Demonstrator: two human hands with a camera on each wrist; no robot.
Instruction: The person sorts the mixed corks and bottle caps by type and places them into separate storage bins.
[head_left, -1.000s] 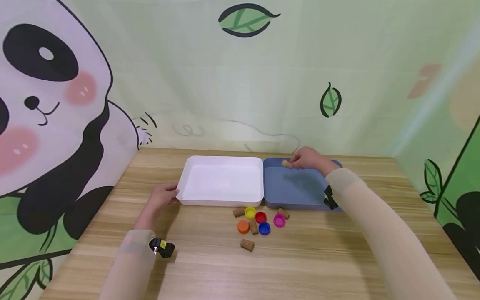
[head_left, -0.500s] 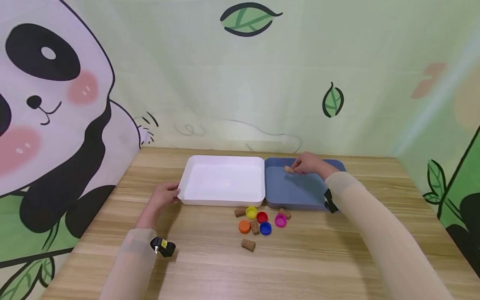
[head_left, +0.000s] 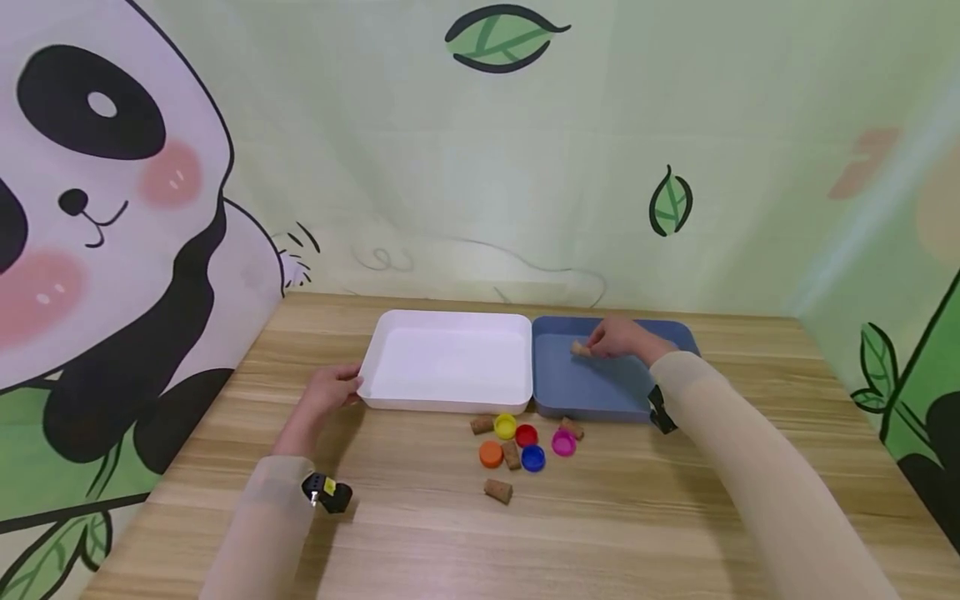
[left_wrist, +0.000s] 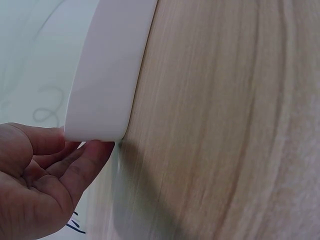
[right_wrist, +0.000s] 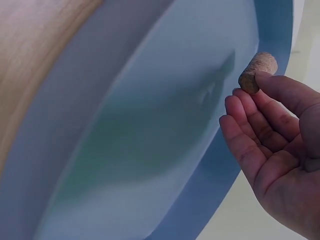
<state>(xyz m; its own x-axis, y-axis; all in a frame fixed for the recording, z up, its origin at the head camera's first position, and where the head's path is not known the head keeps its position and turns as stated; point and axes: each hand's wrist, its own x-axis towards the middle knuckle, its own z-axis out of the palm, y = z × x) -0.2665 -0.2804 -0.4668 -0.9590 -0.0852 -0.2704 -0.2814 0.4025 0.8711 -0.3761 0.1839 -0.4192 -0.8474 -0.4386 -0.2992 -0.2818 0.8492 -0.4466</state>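
My right hand (head_left: 621,337) pinches a cork (right_wrist: 260,71) between thumb and fingertips, over the blue tray (head_left: 570,408). In the right wrist view the cork is held above the tray's floor, and a shadow of the hand falls on it. At the left, my left hand (head_left: 332,388) holds the left side of the white tray (head_left: 450,406). The left wrist view has the thumb at the rim and the fingers against the outer wall. More corks (head_left: 498,491) lie on the table in front of the trays, among bottle caps in yellow (head_left: 506,427), red, orange, blue and pink.
Both trays stand side by side on a wooden table (head_left: 637,525), the blue one to the right. Behind the table hangs a printed cloth (head_left: 360,150) with a panda and leaves. A small black camera (head_left: 327,492) is worn on each wrist.
My right hand, with the cork in its fingers, has come down and nearer from the blue tray's far edge toward its middle. My left hand stays at the white tray.
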